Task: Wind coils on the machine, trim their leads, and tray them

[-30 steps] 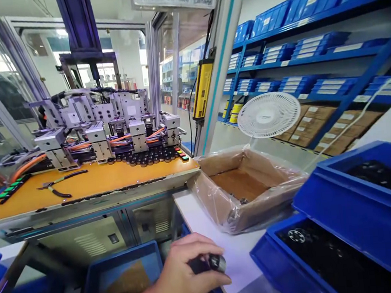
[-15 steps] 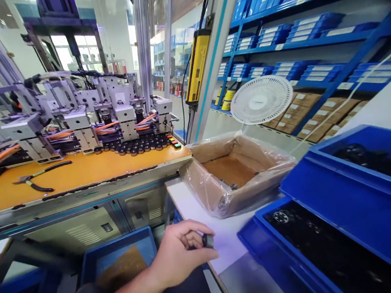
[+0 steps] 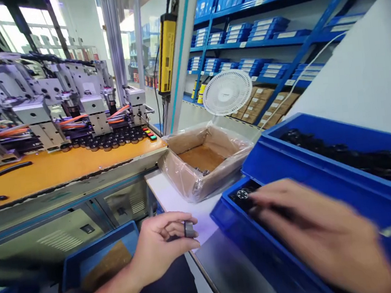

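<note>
In the head view my left hand [image 3: 155,244] is closed, pinching a small dark grey cylindrical part [image 3: 189,229] between thumb and fingers. It hovers over the near edge of a white tabletop [image 3: 165,187]. My right hand [image 3: 327,235], smeared by motion, reaches over the front blue bin [image 3: 230,224]. Its fingertips are beside a black round part [image 3: 243,193] with a ring of light spots; whether they grip anything is not clear. Much of that bin's inside is hidden behind the hand.
A plastic-lined cardboard box [image 3: 185,182] stands behind my left hand. Another blue bin [image 3: 269,150] holds many black parts [image 3: 342,149]. At left, pliers [image 3: 6,172] and several small black cylinders [image 3: 111,141] lie on an orange bench [image 3: 61,170] before a machine. A white fan [image 3: 227,92] stands behind.
The view has turned right. My right hand has come into view over the front blue bin. My left hand still holds the cylindrical part.
</note>
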`<state>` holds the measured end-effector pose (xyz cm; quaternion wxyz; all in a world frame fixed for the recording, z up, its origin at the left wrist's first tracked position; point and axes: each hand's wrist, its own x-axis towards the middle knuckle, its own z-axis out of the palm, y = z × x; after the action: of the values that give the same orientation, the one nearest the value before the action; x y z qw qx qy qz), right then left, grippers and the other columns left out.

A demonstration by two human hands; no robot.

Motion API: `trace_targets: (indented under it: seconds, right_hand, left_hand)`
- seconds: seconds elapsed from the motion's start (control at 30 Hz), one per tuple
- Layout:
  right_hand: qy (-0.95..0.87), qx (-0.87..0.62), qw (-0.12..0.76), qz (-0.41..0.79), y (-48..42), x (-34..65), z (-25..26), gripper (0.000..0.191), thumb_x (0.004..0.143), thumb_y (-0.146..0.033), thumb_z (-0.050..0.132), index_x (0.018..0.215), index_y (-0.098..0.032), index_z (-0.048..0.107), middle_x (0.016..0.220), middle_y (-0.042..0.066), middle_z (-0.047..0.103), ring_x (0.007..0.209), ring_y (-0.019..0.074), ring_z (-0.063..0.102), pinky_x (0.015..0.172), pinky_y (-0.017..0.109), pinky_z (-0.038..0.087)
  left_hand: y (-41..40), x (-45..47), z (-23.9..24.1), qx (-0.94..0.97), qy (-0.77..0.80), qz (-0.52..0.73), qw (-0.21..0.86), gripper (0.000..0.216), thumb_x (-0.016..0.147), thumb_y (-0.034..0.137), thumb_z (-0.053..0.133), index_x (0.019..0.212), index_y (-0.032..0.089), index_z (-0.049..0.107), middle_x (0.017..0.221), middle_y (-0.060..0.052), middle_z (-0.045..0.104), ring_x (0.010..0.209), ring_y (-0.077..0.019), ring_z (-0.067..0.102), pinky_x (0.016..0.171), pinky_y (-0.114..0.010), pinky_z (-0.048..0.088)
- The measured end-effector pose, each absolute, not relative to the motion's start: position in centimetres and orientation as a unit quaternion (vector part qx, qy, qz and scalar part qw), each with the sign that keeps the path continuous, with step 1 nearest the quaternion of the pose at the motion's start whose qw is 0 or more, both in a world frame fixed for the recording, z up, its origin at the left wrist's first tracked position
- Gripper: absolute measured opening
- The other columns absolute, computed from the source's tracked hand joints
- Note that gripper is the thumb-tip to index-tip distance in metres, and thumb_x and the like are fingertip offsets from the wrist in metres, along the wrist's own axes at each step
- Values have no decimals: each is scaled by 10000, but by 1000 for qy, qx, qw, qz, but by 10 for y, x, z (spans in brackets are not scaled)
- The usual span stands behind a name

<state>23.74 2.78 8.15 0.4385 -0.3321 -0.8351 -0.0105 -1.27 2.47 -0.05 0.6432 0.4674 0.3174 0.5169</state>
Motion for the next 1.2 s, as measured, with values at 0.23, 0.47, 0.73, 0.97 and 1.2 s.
trace_targets:
  seconds: [0.23,0.47,0.73,0.97,1.2]
  right_hand:
    - [-814,-306,454,193,10,191,33,129,874,-78,598,951,-167,651,840,46,629,738,129,634,633,224,556]
    - [-826,-283,460,161,10,202,33,233,859,-32,573,1040,-153,655,911,81,627,818,153,635,665,257,575]
    - [-864,-240,442,39,7,203,34,228,894,-72,581,1115,-116,622,968,122,650,916,200,641,742,333,599]
    - [-875,-209,437,-18,11,201,30,147,915,-92,583,1051,-68,635,911,116,648,856,176,638,725,307,600]
    - [-879,-182,431,-91,5,205,29,220,852,-46,608,1069,-4,611,932,161,648,932,251,636,728,379,617]
  left_hand:
    - [12,4,-1,490,279,478,673,388,611,52,846,973,161,757,799,-44,796,711,-147,744,687,-204,598]
    - [12,16,-2,455,279,496,684,382,595,-7,828,943,131,753,777,-49,794,692,-143,749,652,-177,598]
    - [9,14,2,434,239,518,697,404,622,-37,803,965,173,762,832,-37,801,743,-143,760,690,-181,611]
    - [6,16,4,411,233,512,718,398,606,-23,829,942,183,768,840,-30,802,744,-134,759,689,-170,609]
    - [-4,26,4,466,237,580,625,431,623,54,851,992,244,732,1014,-36,773,871,-154,743,754,-213,601]
